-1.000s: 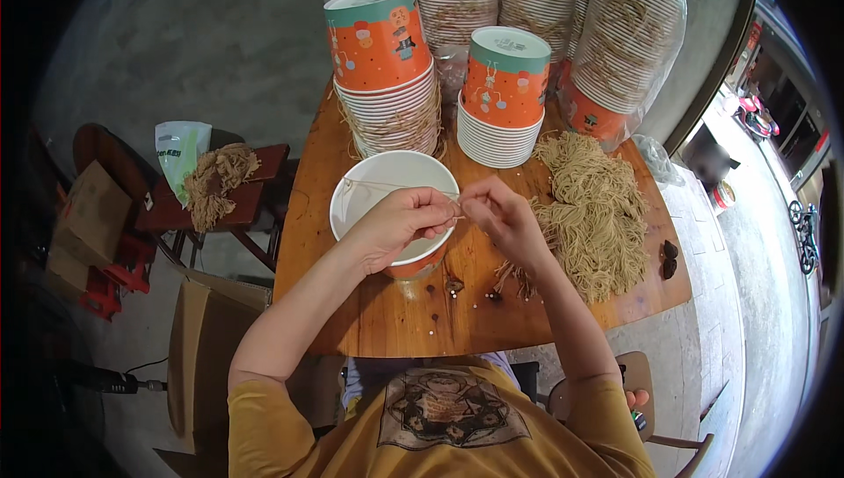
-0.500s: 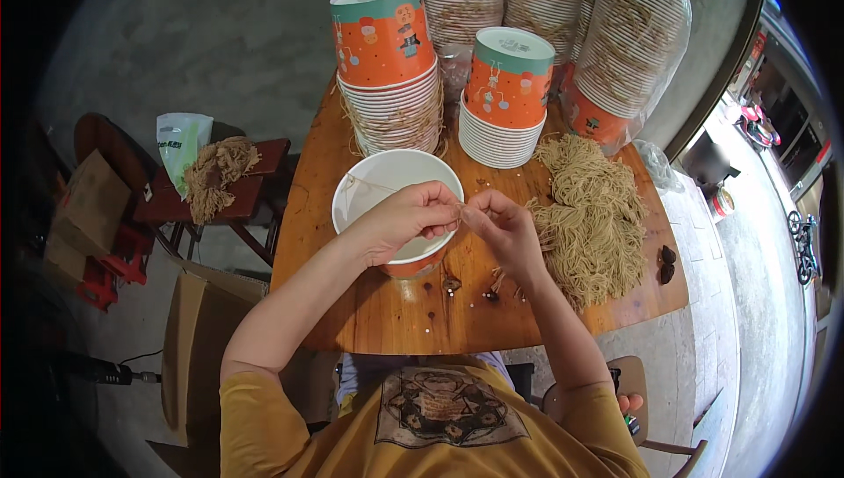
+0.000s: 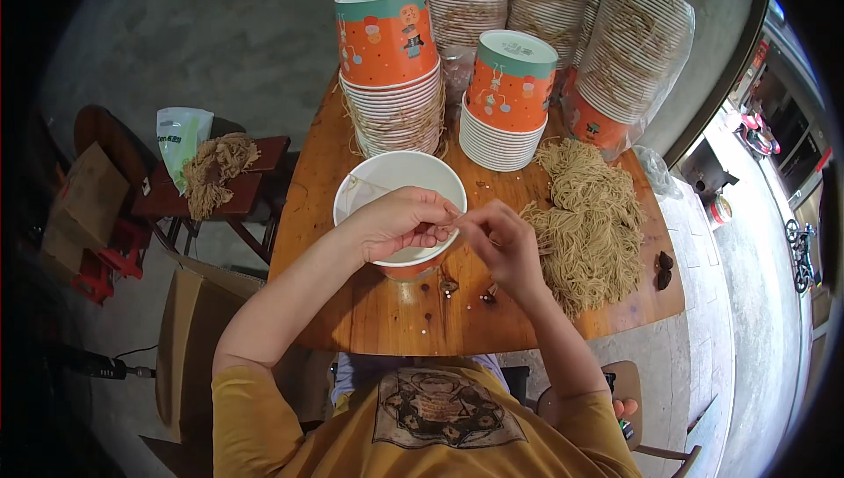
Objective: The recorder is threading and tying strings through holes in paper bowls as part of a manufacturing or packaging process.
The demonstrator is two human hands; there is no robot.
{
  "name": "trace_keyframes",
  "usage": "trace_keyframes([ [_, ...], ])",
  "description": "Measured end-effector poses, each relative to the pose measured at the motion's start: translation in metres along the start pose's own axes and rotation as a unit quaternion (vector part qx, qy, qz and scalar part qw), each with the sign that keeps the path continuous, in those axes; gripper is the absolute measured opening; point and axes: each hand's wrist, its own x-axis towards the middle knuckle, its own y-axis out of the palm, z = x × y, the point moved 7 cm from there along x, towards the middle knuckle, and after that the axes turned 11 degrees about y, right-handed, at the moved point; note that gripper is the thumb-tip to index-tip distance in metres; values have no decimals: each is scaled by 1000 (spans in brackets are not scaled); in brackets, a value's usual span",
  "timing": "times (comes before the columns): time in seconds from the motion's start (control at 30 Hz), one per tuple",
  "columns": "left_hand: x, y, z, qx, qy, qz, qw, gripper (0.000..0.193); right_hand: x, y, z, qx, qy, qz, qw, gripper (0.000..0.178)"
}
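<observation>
A paper bucket (image 3: 356, 186) with a white inside and an orange outer wall stands upright at the near middle of the table. A thin tan string (image 3: 376, 183) crosses its opening toward my fingers. My left hand (image 3: 406, 225) is over the bucket's right side, its thumb and fingers pinched on the string. Close beside it, my right hand (image 3: 503, 242) is closed in a pinch near the same bit of string, at the bucket's right rim; the fine strand between the fingertips is hard to see. A heap of tan strings (image 3: 598, 236) lies right of my right hand.
Two upside-down stacks of orange buckets, a tall one (image 3: 387, 39) and a shorter one (image 3: 512, 83), stand behind. Bagged bucket stacks (image 3: 629, 43) line the back. Small dark objects (image 3: 665, 271) lie at the table's right edge. A stool (image 3: 158, 203) with more string is at left.
My right hand has turned slightly, its knuckles rising and its fingertips shifting at the string. My left hand stays nearly in place over the bucket. The whole view has shifted a little.
</observation>
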Motion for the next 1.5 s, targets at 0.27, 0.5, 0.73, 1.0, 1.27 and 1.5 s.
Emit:
trace_keyframes([
  [0.27,5,-2,0,30,23,42,998,14,9,-4,3,-43,16,47,998,11],
  [0.5,0,4,-8,145,128,43,980,20,10,-7,7,-79,-15,24,997,12],
  [0.73,-6,5,-11,152,148,-5,977,28,10,0,2,3,92,88,992,14],
  [1.0,-16,13,-15,221,177,-17,959,33,11,-3,10,-93,-21,29,995,9],
  [1.27,-29,28,-32,389,294,-68,870,36,9,0,7,-50,66,70,994,10],
  [1.5,-32,35,-35,393,322,-53,860,42,6,6,-12,55,162,92,981,8],
])
